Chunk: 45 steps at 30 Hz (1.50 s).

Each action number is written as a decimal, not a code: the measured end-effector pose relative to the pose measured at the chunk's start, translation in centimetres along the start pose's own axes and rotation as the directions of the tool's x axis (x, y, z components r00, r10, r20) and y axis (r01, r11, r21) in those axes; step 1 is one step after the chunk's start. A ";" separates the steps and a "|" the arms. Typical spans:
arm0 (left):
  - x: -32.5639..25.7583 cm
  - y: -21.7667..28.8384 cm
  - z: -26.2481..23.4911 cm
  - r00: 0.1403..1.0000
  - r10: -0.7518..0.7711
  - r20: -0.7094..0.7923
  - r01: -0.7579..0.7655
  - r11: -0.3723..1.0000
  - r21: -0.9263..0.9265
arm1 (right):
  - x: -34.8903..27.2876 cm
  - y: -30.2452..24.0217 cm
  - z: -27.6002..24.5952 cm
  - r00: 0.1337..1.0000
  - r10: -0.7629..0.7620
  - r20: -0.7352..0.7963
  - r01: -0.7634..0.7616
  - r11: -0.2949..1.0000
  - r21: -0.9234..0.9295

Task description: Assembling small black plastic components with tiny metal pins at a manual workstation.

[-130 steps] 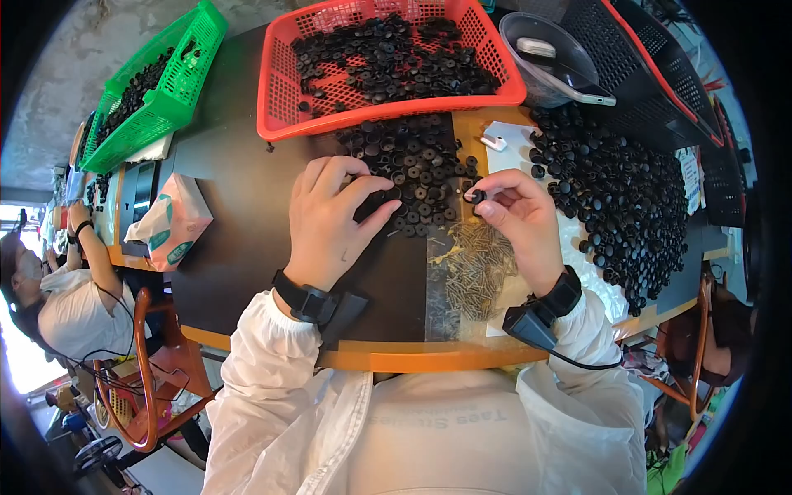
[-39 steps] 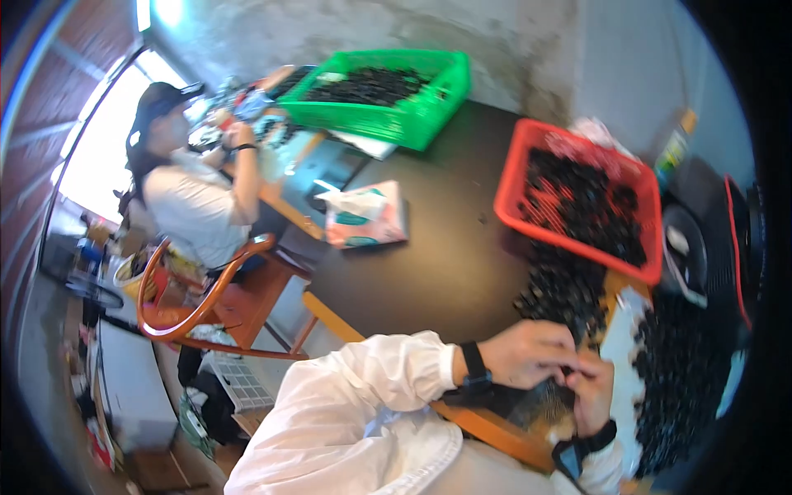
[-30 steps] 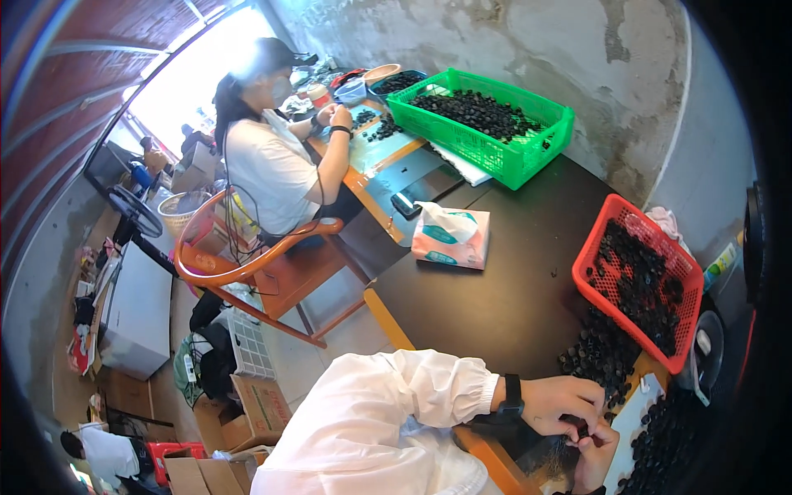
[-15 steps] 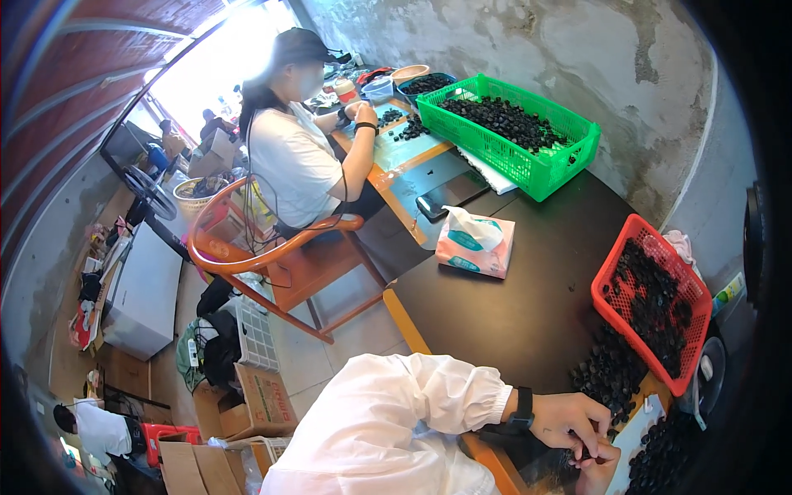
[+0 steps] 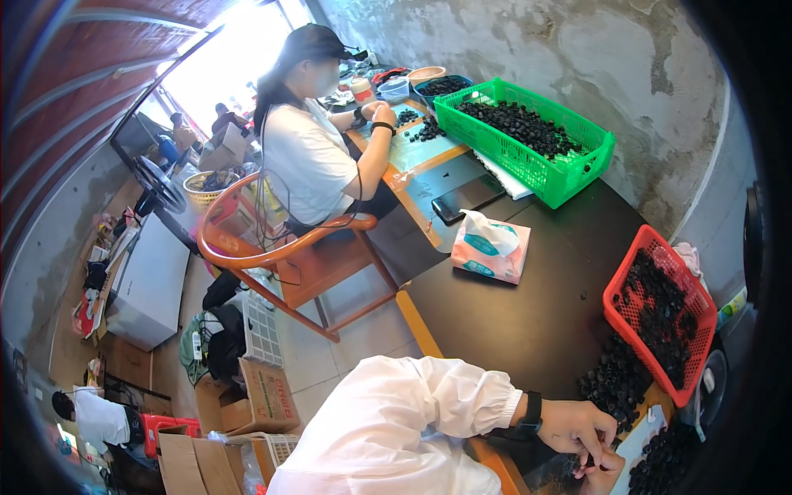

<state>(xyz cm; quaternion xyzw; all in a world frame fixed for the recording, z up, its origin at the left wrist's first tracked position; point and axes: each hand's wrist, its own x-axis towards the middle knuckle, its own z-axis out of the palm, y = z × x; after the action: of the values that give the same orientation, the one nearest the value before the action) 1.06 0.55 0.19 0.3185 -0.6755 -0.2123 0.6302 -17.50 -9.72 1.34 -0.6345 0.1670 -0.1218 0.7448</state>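
My left hand (image 5: 576, 427), with a black watch band (image 5: 530, 410) and a white sleeve, bends down at the lower right, its fingers pinched together. My right hand (image 5: 605, 474) meets it from below, fingertips closed against the left's. Between them a small black piece shows only as a dark sliver, mostly covered by the fingers. Just beyond the hands lies a heap of small black pieces (image 5: 612, 373) on the dark table (image 5: 511, 330). More black pieces (image 5: 660, 454) lie to the right, beside a pale strip (image 5: 635, 441).
A red basket (image 5: 615, 301) of black pieces leans at the table's right side. A green crate (image 5: 569, 194) with similar pieces stands at the back. A tissue box (image 5: 503, 260) and a phone (image 5: 448, 209) lie between. Another person (image 5: 309, 157) sits on a wooden chair (image 5: 322, 285), working.
The view has shifted slightly, so most things sit a little farther right. My hands remain together, and the left fingers have shifted a little over the right ones.
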 end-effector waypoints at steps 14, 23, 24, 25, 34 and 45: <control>-0.4 -0.4 0.7 0.999 -0.032 -0.001 0.032 0.999 -0.026 | -0.1 0.1 1.2 0.978 -0.173 -0.118 0.159 0.980 -0.119; 0.0 0.4 0.3 0.999 0.050 -0.016 -0.046 0.979 0.200 | 0.2 0.8 -0.6 0.969 -0.247 0.012 0.241 0.934 -0.262; 0.0 0.2 0.4 0.999 0.048 -0.016 -0.044 0.980 0.196 | 0.1 1.2 -0.5 0.973 -0.228 -0.019 0.218 0.949 -0.227; -0.1 -0.1 0.5 0.998 0.062 -0.009 -0.059 0.975 0.216 | -0.1 1.5 -0.5 0.977 -0.209 -0.049 0.197 0.962 -0.190; 0.6 0.7 0.3 0.965 -0.240 0.110 0.212 0.953 0.217 | -1.7 1.4 -1.5 0.975 -0.156 -0.158 0.070 0.892 -0.447; -0.4 0.3 -0.2 0.933 -0.349 -0.086 0.340 0.935 -0.104 | 1.4 -0.3 0.4 0.963 -0.267 -0.047 0.253 0.946 -0.201</control>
<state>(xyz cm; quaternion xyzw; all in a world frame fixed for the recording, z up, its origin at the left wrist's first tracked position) 1.19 1.05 0.17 0.4148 -0.5656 -0.3322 0.6306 -16.05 -9.95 1.54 -0.7153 0.1200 -0.2253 0.6506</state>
